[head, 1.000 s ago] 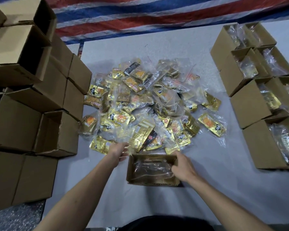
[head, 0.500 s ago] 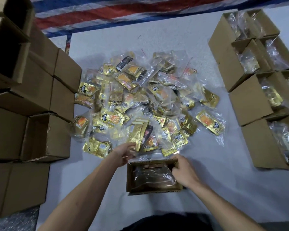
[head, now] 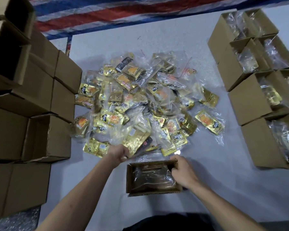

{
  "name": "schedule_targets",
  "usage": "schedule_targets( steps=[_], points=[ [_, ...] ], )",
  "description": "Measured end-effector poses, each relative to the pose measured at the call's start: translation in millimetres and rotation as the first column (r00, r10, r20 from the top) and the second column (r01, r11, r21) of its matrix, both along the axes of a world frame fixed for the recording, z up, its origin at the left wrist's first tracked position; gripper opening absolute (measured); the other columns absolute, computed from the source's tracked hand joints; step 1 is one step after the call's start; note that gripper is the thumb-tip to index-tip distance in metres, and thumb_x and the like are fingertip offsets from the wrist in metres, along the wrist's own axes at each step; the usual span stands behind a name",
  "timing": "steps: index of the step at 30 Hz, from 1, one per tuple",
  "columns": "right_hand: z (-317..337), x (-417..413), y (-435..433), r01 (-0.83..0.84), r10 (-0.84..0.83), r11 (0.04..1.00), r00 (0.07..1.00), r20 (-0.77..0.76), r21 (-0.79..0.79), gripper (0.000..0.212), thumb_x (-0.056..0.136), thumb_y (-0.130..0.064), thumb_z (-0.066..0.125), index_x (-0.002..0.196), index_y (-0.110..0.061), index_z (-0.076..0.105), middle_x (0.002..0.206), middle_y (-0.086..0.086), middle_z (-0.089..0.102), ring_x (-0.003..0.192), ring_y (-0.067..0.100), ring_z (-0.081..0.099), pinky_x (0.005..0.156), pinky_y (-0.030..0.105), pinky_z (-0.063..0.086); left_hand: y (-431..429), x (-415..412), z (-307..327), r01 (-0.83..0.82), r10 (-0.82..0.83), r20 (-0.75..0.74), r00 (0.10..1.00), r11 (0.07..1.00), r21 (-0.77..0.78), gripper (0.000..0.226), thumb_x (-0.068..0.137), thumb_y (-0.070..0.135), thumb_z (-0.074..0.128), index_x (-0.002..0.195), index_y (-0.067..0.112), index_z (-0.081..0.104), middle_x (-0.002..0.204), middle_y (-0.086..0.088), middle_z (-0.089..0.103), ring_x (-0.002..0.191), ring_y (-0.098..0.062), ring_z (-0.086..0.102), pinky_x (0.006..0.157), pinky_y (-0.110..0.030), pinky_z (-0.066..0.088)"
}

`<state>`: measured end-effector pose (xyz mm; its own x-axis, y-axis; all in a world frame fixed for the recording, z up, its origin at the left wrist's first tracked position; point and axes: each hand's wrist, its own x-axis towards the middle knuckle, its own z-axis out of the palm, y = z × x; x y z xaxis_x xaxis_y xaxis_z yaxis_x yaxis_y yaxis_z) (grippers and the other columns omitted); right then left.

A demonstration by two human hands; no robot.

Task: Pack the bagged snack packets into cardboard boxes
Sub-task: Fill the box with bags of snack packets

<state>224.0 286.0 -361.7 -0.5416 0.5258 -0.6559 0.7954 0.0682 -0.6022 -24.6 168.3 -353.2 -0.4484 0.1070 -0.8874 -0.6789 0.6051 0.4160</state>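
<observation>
Many empty cardboard boxes (head: 45,135) wait stacked at my left. The pile of bagged snack packets (head: 143,104) in the middle of the grey sheet (head: 207,189) is large, and several filled boxes (head: 254,144) stand at my right, so I judge most of the packing is left. The open box (head: 154,192) before me holds one clear bag (head: 150,177). My left hand (head: 118,153) grips a gold bagged packet (head: 137,140) at the pile's near edge. My right hand (head: 182,172) curls into the box's right corner. Whether it grasps bag or wall, I cannot tell.

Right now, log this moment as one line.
left hand grips gold packet at pile edge | right hand grips open box at far right corner | box holds clear bag
</observation>
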Motion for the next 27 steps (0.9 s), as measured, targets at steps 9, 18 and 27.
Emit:
schedule_targets(
  steps=[9, 18, 27],
  points=[
    [-5, -1, 4, -0.007, 0.007, 1.000, 1.000, 0.005, -0.025, 0.037, 0.076, -0.016, 0.052, 0.107, -0.036, 0.055, 0.109, -0.009, 0.058, 0.090, 0.009, 0.061, 0.080, 0.036, 0.056, 11, 12, 2, 0.169, -0.417, -0.500, 0.758, 0.868, -0.468, 0.066, 0.073, 0.027, 0.086, 0.122, -0.005, 0.054, 0.109, -0.014, 0.062, 0.107, -0.031, 0.063, 0.087, -0.043, 0.057],
    [-8, 2, 5, -0.041, 0.042, 0.998, 0.999, 0.015, -0.038, 0.033, 0.081, -0.011, 0.055, 0.103, -0.036, 0.055, 0.109, -0.008, 0.058, 0.082, 0.017, 0.066, 0.064, 0.035, 0.056, 44, 22, -8, 0.858, -0.896, -0.405, 0.184, 0.348, -0.379, 0.030, 0.082, 0.027, 0.077, 0.107, 0.030, 0.060, 0.114, 0.007, 0.066, 0.083, -0.006, 0.062, 0.065, -0.017, 0.047],
    [-6, 1, 3, -0.041, 0.043, 0.999, 0.998, 0.035, -0.033, 0.030, 0.082, -0.013, 0.056, 0.095, -0.041, 0.054, 0.105, -0.011, 0.057, 0.073, 0.017, 0.066, 0.061, 0.040, 0.058, 46, 24, 8, 0.913, -0.860, -0.495, 0.122, 0.292, -0.284, 0.020, 0.091, 0.031, 0.066, 0.075, 0.026, 0.055, 0.088, 0.002, 0.062, 0.085, -0.020, 0.059, 0.077, -0.035, 0.051]
  ],
)
